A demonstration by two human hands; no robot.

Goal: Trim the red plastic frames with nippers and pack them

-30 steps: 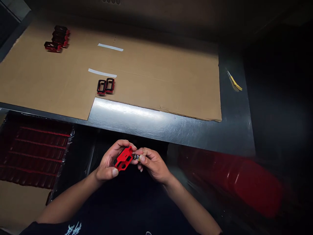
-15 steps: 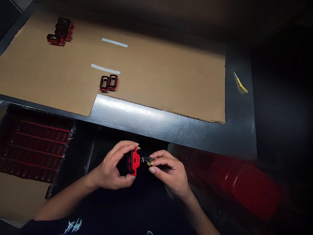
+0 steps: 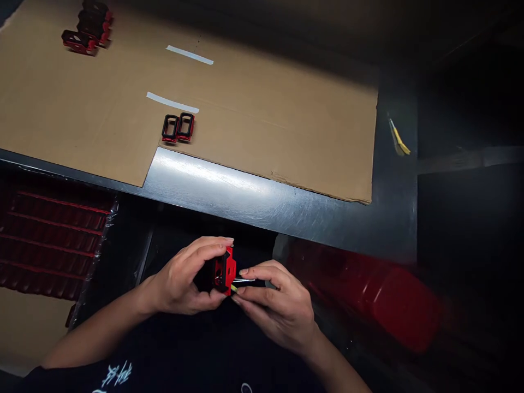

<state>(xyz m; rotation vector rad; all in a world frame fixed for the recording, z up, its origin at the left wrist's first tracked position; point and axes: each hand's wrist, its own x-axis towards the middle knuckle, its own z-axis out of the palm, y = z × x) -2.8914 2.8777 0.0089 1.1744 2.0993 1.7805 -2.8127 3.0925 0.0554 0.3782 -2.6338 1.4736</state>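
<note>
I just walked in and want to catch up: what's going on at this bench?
A person's left hand grips a red frame, while the right hand holds a thin metal tool with its yellow end at the frame. Two red-and-black frames and a small stack lie on a cardboard sheet.

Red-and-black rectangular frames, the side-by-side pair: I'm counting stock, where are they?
The red-and-black rectangular frames sit on the brown cardboard sheet, left of centre in the head view, just below the lower white tape strip.
</note>
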